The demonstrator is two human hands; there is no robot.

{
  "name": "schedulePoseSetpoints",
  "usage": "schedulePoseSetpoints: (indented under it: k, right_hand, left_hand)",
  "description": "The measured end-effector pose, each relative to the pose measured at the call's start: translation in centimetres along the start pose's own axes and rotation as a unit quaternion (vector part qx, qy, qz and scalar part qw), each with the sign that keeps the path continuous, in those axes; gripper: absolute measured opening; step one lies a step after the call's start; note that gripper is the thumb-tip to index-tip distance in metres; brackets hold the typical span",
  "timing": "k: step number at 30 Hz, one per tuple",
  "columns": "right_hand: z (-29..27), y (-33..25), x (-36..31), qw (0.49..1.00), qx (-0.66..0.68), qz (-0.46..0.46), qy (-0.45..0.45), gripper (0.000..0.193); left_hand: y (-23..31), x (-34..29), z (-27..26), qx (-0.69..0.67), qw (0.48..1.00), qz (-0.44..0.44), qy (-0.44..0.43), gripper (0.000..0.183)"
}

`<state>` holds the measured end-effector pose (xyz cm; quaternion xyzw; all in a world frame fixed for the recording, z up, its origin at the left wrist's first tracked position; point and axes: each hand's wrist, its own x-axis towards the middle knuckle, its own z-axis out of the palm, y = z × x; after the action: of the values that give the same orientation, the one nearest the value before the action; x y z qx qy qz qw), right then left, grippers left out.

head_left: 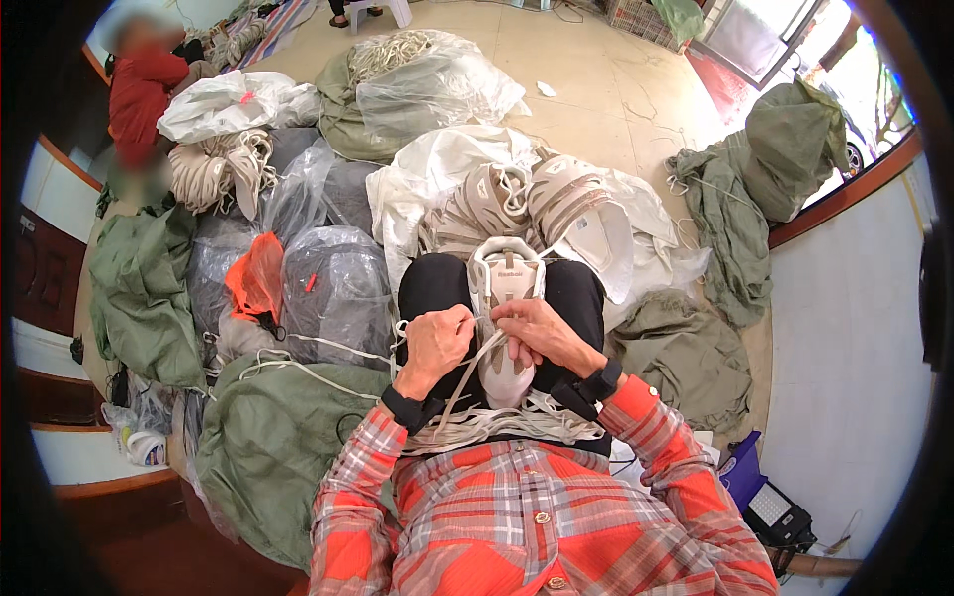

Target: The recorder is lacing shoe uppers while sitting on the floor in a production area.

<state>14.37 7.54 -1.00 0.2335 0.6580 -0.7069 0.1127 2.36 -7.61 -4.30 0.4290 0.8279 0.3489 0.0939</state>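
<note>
A beige and white sneaker [509,283] rests between my knees, its toe pointing toward me and its tongue away. My left hand [437,343] is at the shoe's left side, thumb and forefinger pinched on a thin cream shoelace [464,375]. Over the laced front is my right hand [547,333], its fingers closed on the lace too. Part of the lacing is hidden under my right fingers. One loose end hangs down past the toe. On my lap lies a bundle of cream laces [527,422].
Beyond my knees, stacked shoe uppers [487,214] lie on white sheeting [412,179]. Green sacks [283,457] and clear plastic bags [338,278] crowd the left; an orange bag [256,278] sits among them. More green sacks [686,358] lie right. A person in red [139,99] sits far left.
</note>
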Motion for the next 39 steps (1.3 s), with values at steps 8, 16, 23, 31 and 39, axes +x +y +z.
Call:
schedulePoseSetpoints:
  k: [8, 16, 23, 31, 39]
  right_hand:
    - [-1.4, 0.9, 0.0, 0.995, -0.056, -0.038, 0.080, 0.035]
    - [0.0, 0.6, 1.8, 1.000, -0.012, -0.010, -0.010, 0.033]
    - [1.7, -0.8, 1.5, 0.999, -0.039, 0.032, 0.008, 0.010]
    - [-2.4, -2.6, 1.0, 0.728, -0.628, -0.155, 0.228, 0.016]
    - [-3.0, -3.4, 1.6, 0.923, 0.371, -0.100, 0.015, 0.009]
  left_hand:
    - [0.8, 3.4, 2.0, 0.033, 0.994, 0.105, 0.007, 0.018]
    - [1.6, 0.6, 0.6, 0.135, 0.989, 0.003, -0.056, 0.023]
    - [0.7, -0.2, 1.2, 0.155, 0.987, -0.018, -0.047, 0.018]
    - [-1.0, 1.7, -7.0, -0.456, 0.855, -0.122, -0.215, 0.027]
    - [-2.5, -2.9, -12.5, -0.861, 0.502, 0.023, 0.074, 0.040]
